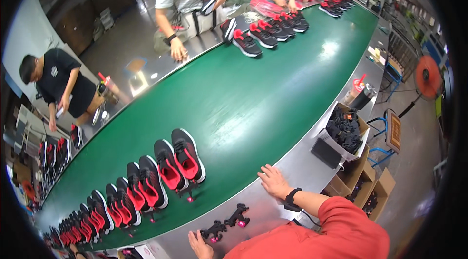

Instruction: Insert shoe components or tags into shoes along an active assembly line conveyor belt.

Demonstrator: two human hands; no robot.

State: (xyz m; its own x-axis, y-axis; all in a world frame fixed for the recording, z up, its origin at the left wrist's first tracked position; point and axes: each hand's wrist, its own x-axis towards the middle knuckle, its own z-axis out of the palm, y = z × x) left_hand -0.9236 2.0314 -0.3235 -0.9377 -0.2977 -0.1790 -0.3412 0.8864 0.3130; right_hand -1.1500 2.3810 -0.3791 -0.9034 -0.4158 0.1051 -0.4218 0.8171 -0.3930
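My left hand [200, 246] rests on the metal ledge [263, 195] at the front of the belt, its fingers stretched out and holding nothing. Just beside its fingertips lies a black plastic shoe hanger [214, 230] with a pink round tag, and a second black hanger [237, 215] lies a little farther right. My right hand [274, 181], with a black band on the wrist, lies flat and open at the belt's edge. Farther left, a long row of black and red sneakers [184, 154] stands on the green belt [243, 108]. Small black pieces with pink tags sit by some pairs.
An open box [343, 130] of black hangers stands to my right, beside a black flat device [326, 153] and drink cups [355, 89]. Cardboard boxes [382, 191] sit below. Across the belt, people handle sneakers [265, 34]. An orange fan [429, 76] stands far right.
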